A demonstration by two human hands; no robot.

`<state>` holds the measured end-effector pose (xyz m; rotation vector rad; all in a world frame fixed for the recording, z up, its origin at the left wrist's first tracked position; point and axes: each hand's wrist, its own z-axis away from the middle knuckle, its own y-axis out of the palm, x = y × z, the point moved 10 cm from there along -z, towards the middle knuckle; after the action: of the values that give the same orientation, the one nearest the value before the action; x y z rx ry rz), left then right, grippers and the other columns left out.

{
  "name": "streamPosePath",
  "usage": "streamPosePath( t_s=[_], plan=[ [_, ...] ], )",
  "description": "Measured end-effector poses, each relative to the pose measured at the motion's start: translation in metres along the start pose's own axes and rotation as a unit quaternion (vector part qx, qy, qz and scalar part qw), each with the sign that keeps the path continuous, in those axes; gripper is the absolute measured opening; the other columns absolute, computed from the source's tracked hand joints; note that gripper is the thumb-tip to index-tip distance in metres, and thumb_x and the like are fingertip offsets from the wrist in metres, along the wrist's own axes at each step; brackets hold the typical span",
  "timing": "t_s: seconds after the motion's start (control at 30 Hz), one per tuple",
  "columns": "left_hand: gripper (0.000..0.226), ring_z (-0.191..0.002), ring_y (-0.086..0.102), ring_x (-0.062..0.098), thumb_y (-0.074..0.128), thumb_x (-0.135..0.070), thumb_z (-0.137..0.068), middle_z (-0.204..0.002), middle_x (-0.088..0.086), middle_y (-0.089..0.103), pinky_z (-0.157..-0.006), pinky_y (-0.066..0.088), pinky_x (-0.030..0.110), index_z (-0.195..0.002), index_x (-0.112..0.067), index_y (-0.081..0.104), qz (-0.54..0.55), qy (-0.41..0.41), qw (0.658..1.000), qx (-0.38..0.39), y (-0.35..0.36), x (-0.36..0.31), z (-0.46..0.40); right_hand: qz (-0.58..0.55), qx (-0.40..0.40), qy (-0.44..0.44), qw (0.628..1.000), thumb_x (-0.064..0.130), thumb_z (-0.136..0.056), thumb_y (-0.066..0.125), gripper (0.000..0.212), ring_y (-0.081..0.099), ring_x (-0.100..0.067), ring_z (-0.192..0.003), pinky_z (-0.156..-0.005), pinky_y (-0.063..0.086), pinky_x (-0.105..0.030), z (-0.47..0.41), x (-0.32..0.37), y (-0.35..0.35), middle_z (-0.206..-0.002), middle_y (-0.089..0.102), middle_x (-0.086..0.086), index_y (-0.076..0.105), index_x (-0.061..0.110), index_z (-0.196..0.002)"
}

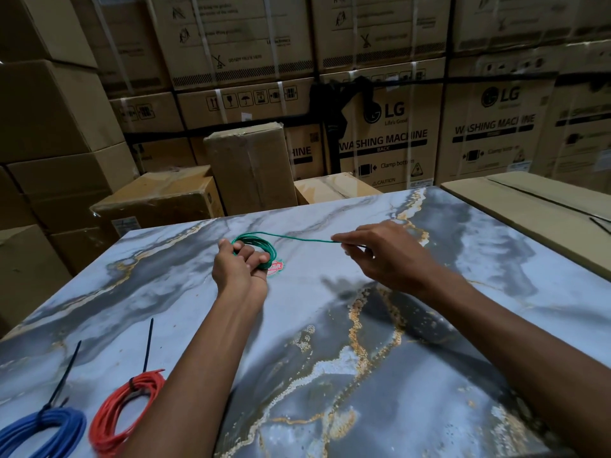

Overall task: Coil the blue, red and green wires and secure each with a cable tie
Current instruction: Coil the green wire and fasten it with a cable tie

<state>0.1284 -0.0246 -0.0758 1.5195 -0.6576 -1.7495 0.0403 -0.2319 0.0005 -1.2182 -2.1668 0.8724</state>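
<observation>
Holding the green wire [256,247] in both hands above the marbled table [446,342]. Our left hand [239,267] grips the coiled loops, fingers curled shut around one side of the bundle, thumb tip showing through the ring. Our right hand [380,256] sits off to the right, thumb and forefinger pinched closed on the free end, other fingers loosely bent. A single strand runs between the two hands, slightly slack.

Near the left front edge we note the red wire [127,414], coiled, with a black cable tie [147,350] cinched round it, tail pointing away. Just left of it, the blue wire [49,431], coiled likewise, a second cable tie [64,375] fastened on it.

Cardboard boxes [380,143] stacked behind the table.
</observation>
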Motion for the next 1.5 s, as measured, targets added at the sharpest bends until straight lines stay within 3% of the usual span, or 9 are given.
streamPosePath(
  t_s=[0.13,0.23,0.43,0.6,0.8,1.0,1.2,1.3,1.5],
  plan=[
    [0.042,-0.031,0.019,0.009,0.036,-0.034,-0.109,-0.041,-0.006,0.027,-0.044,0.033,0.021,-0.071,-0.017,0.039,-0.005,0.002,1.0,0.007,0.003,-0.001,0.003,-0.022,-0.066,0.005,0.998,0.018,-0.096,0.066,0.024,0.065,-0.013,-0.059,-0.061,0.054,-0.028,0.0,0.001,-0.018,-0.09,0.08,-0.003,0.078,0.019,-0.116],
    [0.043,-0.033,0.025,0.009,0.036,-0.036,-0.109,-0.044,-0.006,0.032,-0.05,0.037,0.023,-0.071,-0.017,0.041,-0.022,0.009,0.999,0.025,0.01,0.001,0.009,0.036,-0.017,-0.014,0.999,0.016,-0.093,0.068,0.022,0.055,-0.009,-0.057,-0.054,0.046,-0.02,-0.001,0.01,-0.005,-0.085,0.077,0.001,0.081,0.024,-0.109],
    [0.037,-0.038,0.051,0.012,0.038,-0.038,-0.108,-0.048,0.0,0.055,-0.048,0.049,0.024,-0.08,-0.014,0.042,-0.108,0.048,0.991,0.054,0.021,0.008,0.017,0.047,0.052,-0.095,0.993,0.022,-0.097,0.056,0.024,0.065,-0.024,-0.075,-0.054,0.051,-0.035,0.007,0.053,0.018,-0.092,0.07,0.0,0.078,0.023,-0.106],
    [0.038,-0.05,0.065,0.017,0.036,-0.041,-0.107,-0.059,0.005,0.067,-0.069,0.054,0.037,-0.085,-0.012,0.046,-0.199,0.055,0.974,0.09,0.028,0.021,0.025,-0.004,0.023,-0.139,0.99,0.023,-0.097,0.066,0.015,0.062,-0.024,-0.07,-0.049,0.048,-0.035,0.01,0.078,0.015,-0.102,0.065,-0.004,0.078,0.024,-0.106],
    [0.043,-0.068,0.063,0.018,0.042,-0.042,-0.106,-0.075,0.006,0.068,-0.064,0.049,0.031,-0.083,-0.01,0.059,-0.304,0.046,0.944,0.115,0.035,0.038,0.035,0.016,-0.053,-0.164,0.985,0.023,-0.09,0.077,0.01,0.066,-0.024,-0.077,-0.048,0.051,-0.032,0.012,0.079,0.004,-0.098,0.069,-0.006,0.081,0.022,-0.099],
    [0.045,-0.074,0.069,0.021,0.042,-0.039,-0.107,-0.087,0.015,0.072,-0.063,0.056,0.033,-0.107,-0.001,0.066,-0.338,0.003,0.924,0.179,0.044,0.06,0.045,-0.021,-0.151,-0.092,0.984,0.03,-0.085,0.079,0.012,0.063,-0.02,-0.061,-0.048,0.05,-0.035,0.008,0.061,-0.023,-0.085,0.07,0.0,0.079,0.019,-0.091],
    [0.043,-0.056,0.046,0.023,0.036,-0.036,-0.109,-0.064,0.006,0.06,-0.067,0.048,0.039,-0.091,-0.008,0.063,-0.382,0.0,0.899,0.212,0.048,0.067,0.053,-0.042,-0.123,-0.064,0.989,0.03,-0.091,0.074,0.014,0.058,-0.01,-0.061,-0.052,0.051,-0.033,0.004,0.042,-0.021,-0.089,0.072,0.003,0.08,0.02,-0.097],
    [0.041,-0.037,0.029,0.008,0.034,-0.038,-0.109,-0.053,-0.001,0.036,-0.053,0.039,0.027,-0.082,-0.012,0.052,-0.373,-0.03,0.9,0.223,0.049,0.07,0.056,-0.042,-0.132,-0.054,0.989,0.03,-0.092,0.071,0.015,0.059,-0.012,-0.06,-0.053,0.052,-0.033,0.003,0.037,-0.025,-0.088,0.072,0.004,0.08,0.019,-0.098],
    [0.045,-0.035,0.016,0.01,0.03,-0.041,-0.109,-0.049,-0.004,0.02,-0.051,0.026,0.029,-0.074,-0.014,0.039,-0.302,-0.085,0.912,0.263,0.055,0.074,0.063,-0.07,-0.127,0.0,0.989,0.019,-0.098,0.067,0.017,0.062,-0.014,-0.072,-0.063,0.054,-0.038,-0.001,0.015,-0.021,-0.094,0.072,-0.002,0.077,0.013,-0.11]
  ],
)
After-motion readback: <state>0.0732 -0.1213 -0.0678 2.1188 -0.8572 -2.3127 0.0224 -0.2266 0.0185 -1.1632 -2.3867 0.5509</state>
